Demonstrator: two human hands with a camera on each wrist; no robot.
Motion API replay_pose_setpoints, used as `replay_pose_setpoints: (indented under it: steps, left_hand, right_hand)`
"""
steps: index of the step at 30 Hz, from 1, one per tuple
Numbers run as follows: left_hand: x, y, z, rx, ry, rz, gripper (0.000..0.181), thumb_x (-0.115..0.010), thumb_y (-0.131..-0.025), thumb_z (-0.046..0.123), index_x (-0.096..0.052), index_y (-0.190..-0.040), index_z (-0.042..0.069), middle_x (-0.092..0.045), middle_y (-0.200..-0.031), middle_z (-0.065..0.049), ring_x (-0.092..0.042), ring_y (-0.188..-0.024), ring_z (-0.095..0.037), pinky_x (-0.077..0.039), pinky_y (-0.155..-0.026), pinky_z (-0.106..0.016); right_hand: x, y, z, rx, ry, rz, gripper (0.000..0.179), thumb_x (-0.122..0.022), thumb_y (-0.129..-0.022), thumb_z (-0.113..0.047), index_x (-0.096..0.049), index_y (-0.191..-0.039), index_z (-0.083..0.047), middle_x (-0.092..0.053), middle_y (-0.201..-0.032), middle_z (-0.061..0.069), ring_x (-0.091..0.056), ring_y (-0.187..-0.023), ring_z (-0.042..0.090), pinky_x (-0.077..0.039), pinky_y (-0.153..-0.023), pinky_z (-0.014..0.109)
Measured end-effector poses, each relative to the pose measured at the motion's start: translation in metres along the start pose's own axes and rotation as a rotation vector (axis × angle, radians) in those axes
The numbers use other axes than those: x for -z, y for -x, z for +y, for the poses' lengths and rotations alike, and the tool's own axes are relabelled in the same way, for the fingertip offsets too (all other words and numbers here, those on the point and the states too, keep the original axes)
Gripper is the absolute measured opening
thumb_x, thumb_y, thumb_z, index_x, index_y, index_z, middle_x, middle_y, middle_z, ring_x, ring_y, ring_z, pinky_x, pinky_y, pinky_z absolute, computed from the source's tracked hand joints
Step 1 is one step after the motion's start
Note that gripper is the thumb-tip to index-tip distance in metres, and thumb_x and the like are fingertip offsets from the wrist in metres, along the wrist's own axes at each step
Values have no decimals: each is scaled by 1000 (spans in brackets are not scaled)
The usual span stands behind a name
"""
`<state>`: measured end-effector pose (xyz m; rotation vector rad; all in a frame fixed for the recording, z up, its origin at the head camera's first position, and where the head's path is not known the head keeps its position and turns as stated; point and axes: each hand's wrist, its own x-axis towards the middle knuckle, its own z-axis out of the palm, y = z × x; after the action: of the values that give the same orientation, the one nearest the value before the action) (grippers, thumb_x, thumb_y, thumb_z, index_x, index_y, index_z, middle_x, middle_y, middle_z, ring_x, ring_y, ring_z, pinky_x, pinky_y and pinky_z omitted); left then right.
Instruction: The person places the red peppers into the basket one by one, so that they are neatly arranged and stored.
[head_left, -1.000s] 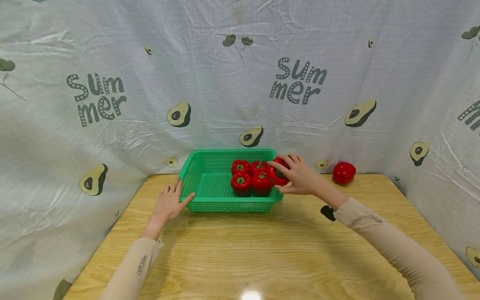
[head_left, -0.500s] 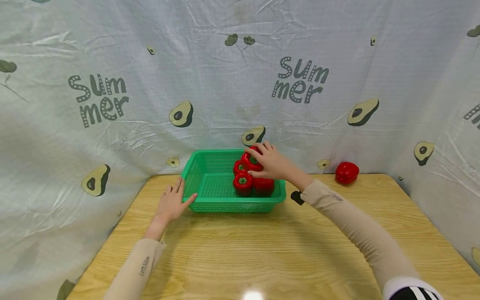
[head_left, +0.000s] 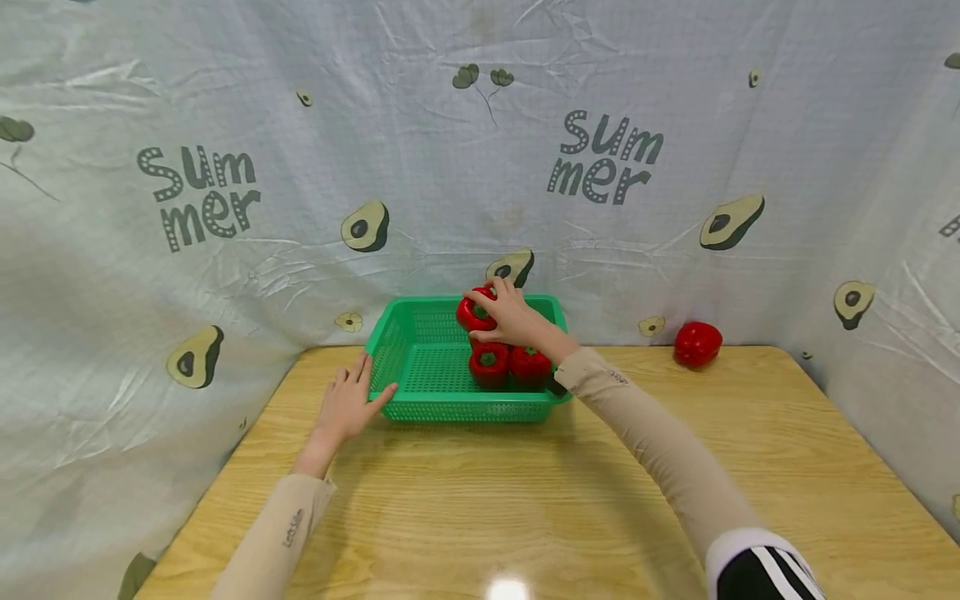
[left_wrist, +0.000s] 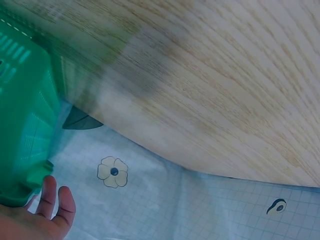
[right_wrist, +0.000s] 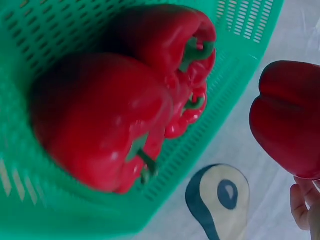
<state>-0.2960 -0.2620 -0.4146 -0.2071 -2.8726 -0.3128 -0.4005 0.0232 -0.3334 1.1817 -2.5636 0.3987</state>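
Observation:
My right hand (head_left: 517, 321) grips a red bell pepper (head_left: 472, 313) from its right side, raised over the back of a green perforated basket (head_left: 465, 410). In the right wrist view this pepper (right_wrist: 290, 117) shows at the right edge, apart from the peppers in the basket. Below my hand, two red bell peppers, a left one (head_left: 489, 365) and a right one (head_left: 529, 367), stand side by side with stems up; those behind are mostly hidden. My left hand (head_left: 347, 406) rests at the basket's left rim, fingers extended, thumb over the front corner.
Another red bell pepper (head_left: 697, 344) lies on the wooden table (head_left: 480, 500) at the back right, against the printed cloth backdrop (head_left: 420, 150). The basket's left half shows its bare perforated floor (head_left: 429, 367).
My right hand has carried the bell pepper leftward and up, from the basket's right edge to above its back middle. The left hand stays at the rim.

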Motion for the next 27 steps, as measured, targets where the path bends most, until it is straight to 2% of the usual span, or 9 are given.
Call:
replay_pose_setpoints:
  steps: [6, 14, 20, 27]
  left_hand:
    - [1, 0, 1, 6, 24, -12, 79, -36, -90, 54, -20, -140, -5, -21, -146, -22, -30, -118, -42, -32, -89, -56]
    - [1, 1, 0, 13, 25, 3, 76, -39, -90, 51, -22, -140, -4, -23, -145, -21, -31, -118, -41, -32, -87, -55]
    - [2, 2, 0, 17, 22, 10, 76, -39, -90, 51, -23, -140, -4, -24, -145, -21, -33, -117, -41, -34, -86, -53]
    - [3, 1, 3, 11, 13, 7, 77, -39, -90, 51, -23, -139, -6, -24, -144, -22, -33, -117, -42, -34, -87, -54]
  right_hand:
    - [-14, -13, -1, -29, 19, -42, 62, -59, -83, -39, -36, -137, -17, -31, -130, 17, -28, -116, 33, -28, -83, 46]
    - [-28, -30, -4, -44, 120, -59, 63, -56, -84, -42, -32, -139, -21, -32, -137, 16, -29, -120, 36, -28, -90, 56]
    - [-37, -43, -2, -45, 170, -137, 65, -53, -86, -45, -27, -141, -23, -29, -140, 11, -26, -122, 34, -25, -94, 57]
    - [-44, -52, 2, -50, 199, -275, 64, -54, -86, -43, -26, -141, -25, -29, -141, 6, -28, -120, 29, -21, -98, 57]
